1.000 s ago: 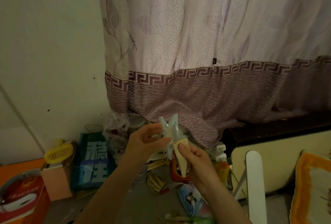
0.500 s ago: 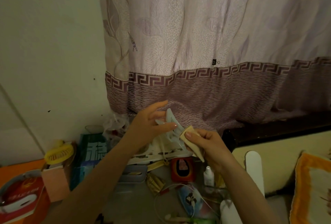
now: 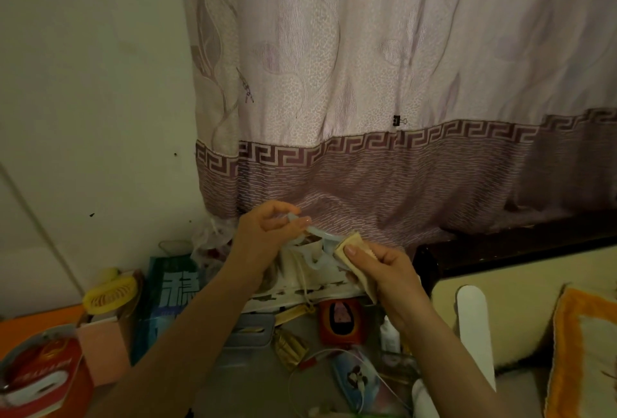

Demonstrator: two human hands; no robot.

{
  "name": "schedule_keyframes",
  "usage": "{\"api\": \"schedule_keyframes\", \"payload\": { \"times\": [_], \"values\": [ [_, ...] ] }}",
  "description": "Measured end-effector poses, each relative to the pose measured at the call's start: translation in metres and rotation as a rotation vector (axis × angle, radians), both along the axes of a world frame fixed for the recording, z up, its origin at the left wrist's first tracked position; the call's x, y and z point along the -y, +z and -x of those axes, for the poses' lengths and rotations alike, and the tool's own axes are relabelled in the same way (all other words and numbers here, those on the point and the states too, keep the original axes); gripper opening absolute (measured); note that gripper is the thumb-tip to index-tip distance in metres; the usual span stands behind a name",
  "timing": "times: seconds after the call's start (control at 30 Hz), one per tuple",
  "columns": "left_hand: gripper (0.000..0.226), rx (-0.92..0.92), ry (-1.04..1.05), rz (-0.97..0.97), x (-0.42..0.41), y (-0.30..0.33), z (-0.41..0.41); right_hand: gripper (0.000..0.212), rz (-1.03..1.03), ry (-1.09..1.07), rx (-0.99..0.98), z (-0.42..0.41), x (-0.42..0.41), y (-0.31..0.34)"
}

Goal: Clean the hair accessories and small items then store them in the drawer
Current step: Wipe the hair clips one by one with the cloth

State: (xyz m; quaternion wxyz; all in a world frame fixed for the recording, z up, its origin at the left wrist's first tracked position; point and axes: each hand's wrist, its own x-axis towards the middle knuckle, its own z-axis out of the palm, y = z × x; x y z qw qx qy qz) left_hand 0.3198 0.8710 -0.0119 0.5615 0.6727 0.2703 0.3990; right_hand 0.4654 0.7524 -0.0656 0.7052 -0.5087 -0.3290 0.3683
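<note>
Fingers of the left hand pinch the hair claw (light, stiff, slippery plastic) by one end; the right hand, beside the claw, pinches the cloth against it.

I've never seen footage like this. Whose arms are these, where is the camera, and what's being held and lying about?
No machine here: a person wears a camera on the head, looking down at their own arms. The left hand holds a pale, translucent hair claw clip in its grip. The right hand pinches a beige cloth against it, apparently wiping. Below, the cluttered table carries a yellow mini fan, a red box and a small white bottle. A purple curtain hangs behind.
</note>
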Motion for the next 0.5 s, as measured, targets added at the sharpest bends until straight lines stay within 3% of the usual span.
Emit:
{"api": "schedule_keyframes", "payload": {
  "times": [0.17, 0.33, 0.5],
  "values": [
    [0.014, 0.012, 0.006, 0.042, 0.0022, -0.0057, 0.0040, 0.039, 0.034, -0.028, 0.020, 0.0064, -0.0006, -0.0036],
    [0.029, -0.124, -0.012, 0.032, -0.0005, -0.0070, 0.0078, 0.016, 0.055, -0.072, 0.032, 0.0005, 0.0007, -0.0014],
    [0.020, -0.128, 0.000, -0.006, 0.0027, -0.0039, 0.0082, 0.016, 0.064, -0.073, 0.057, -0.0005, 0.0017, 0.0012]
  ]
}}
